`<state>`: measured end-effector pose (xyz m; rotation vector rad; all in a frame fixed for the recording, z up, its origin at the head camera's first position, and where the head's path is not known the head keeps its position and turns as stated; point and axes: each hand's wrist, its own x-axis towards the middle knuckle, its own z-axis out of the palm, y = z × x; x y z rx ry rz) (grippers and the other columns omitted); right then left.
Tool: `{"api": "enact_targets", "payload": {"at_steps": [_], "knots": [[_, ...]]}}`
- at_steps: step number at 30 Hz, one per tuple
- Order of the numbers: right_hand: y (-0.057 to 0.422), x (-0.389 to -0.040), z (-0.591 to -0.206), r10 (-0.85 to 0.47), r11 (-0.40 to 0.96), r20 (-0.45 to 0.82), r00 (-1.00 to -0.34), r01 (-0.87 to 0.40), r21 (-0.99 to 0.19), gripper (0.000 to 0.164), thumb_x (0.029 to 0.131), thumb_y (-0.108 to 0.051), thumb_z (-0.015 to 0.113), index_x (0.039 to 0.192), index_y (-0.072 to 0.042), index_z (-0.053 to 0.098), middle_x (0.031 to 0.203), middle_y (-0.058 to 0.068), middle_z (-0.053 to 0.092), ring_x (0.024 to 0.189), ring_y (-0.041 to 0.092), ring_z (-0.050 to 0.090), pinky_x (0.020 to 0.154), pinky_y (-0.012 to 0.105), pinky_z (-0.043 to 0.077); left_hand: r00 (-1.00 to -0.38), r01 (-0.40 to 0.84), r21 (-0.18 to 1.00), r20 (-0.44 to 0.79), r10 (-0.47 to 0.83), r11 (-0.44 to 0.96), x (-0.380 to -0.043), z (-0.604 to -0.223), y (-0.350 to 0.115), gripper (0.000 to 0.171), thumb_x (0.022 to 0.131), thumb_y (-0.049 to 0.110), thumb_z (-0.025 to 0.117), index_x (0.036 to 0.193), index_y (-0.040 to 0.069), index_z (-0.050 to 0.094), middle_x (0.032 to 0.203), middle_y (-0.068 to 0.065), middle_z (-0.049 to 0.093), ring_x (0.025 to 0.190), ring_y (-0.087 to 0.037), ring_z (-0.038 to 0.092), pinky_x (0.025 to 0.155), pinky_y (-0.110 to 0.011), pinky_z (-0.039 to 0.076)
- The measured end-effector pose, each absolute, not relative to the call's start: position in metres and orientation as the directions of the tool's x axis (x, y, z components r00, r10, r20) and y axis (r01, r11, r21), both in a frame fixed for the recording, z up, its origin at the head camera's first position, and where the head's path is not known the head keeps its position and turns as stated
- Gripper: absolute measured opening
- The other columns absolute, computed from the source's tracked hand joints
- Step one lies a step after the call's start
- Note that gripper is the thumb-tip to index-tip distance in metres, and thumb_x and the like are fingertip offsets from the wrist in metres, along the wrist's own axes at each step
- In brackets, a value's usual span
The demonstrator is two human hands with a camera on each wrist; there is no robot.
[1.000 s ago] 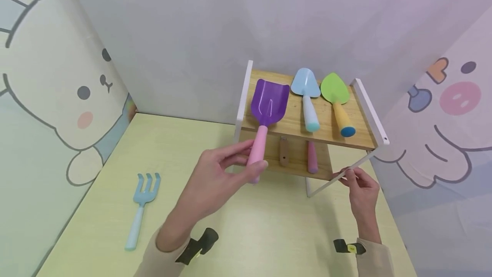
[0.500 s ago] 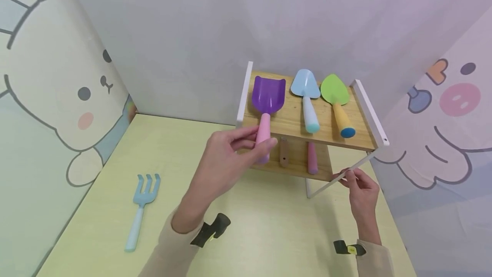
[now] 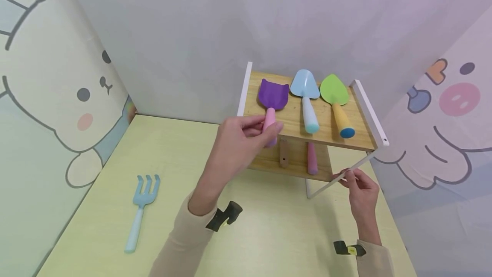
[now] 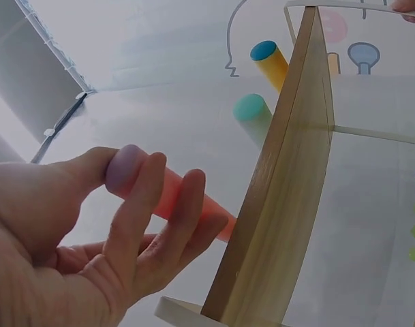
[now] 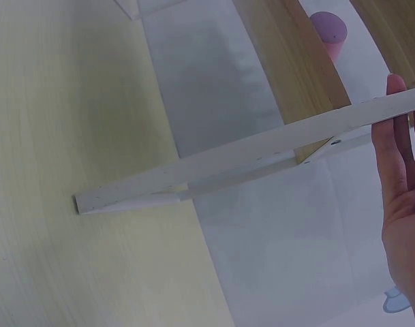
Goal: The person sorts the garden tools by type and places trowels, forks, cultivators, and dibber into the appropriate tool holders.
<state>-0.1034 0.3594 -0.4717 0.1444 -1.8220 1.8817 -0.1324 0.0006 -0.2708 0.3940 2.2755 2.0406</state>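
My left hand (image 3: pixel 240 144) grips the pink handle (image 4: pixel 170 194) of a toy shovel with a purple scoop (image 3: pixel 273 95). The scoop lies over the left part of the upper wooden board of a two-tier shelf (image 3: pixel 284 124); the handle sticks out past its front edge. To its right rest a light blue trowel (image 3: pixel 305 84) and a green trowel (image 3: pixel 334 90) with a yellow handle. My right hand (image 3: pixel 361 191) pinches the slanted white frame bar (image 5: pixel 262 146) at the shelf's right side, fingers behind it and thumb in front.
A light blue hand fork (image 3: pixel 143 195) lies on the pale table (image 3: pixel 184 148) at left. On the lower board are a pink handle (image 3: pixel 312 159) and a brown wooden handle (image 3: pixel 283 153). A grey curtain (image 3: pixel 184 46) hangs behind; printed cartoon panels stand at both sides.
My left hand has moved forward and to the right with the shovel, bringing the scoop down closer to the upper board. The right hand has stayed on the frame bar.
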Motion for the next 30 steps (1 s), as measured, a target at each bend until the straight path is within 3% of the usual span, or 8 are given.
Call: {"api": "enact_targets", "payload": {"at_steps": [14, 24, 30], "knots": [[0.358, -0.105, -0.473, 0.307, 0.036, 0.409, -0.859, -0.419, -0.907, 0.014, 0.101, 0.011, 0.055, 0.103, 0.024, 0.061, 0.089, 0.007, 0.073, 0.081, 0.016, 0.077, 0.078, 0.029, 0.060, -0.947, 0.202, 0.977, 0.177, 0.270, 0.067, -0.143, -0.276, 0.007, 0.050, 0.100, 0.034, 0.069, 0.137, 0.001, 0.064, 0.115, -0.006, 0.076, 0.109, -0.012, 0.071, 0.093, -0.029, 0.057], [0.358, -0.105, -0.474, 0.308, -0.001, 0.418, -0.854, -0.440, -0.898, 0.016, 0.100, 0.013, 0.054, 0.104, 0.028, 0.057, 0.089, 0.008, 0.073, 0.081, 0.018, 0.077, 0.078, 0.030, 0.060, -0.949, 0.310, 0.934, 0.293, 0.115, 0.181, -0.144, -0.284, 0.026, 0.046, 0.098, 0.030, 0.073, 0.130, -0.003, 0.067, 0.100, -0.010, 0.075, 0.069, -0.013, 0.072, 0.059, -0.025, 0.058], [0.358, -0.105, -0.474, 0.297, -0.035, 0.431, -0.852, -0.461, -0.887, 0.013, 0.100, 0.013, 0.054, 0.100, 0.023, 0.062, 0.090, 0.010, 0.074, 0.081, 0.019, 0.077, 0.078, 0.030, 0.060, -0.914, 0.398, 0.851, 0.401, 0.067, 0.342, -0.146, -0.290, 0.033, 0.041, 0.098, 0.030, 0.073, 0.120, -0.006, 0.071, 0.085, -0.010, 0.068, 0.066, -0.015, 0.063, 0.057, -0.020, 0.053]]}}
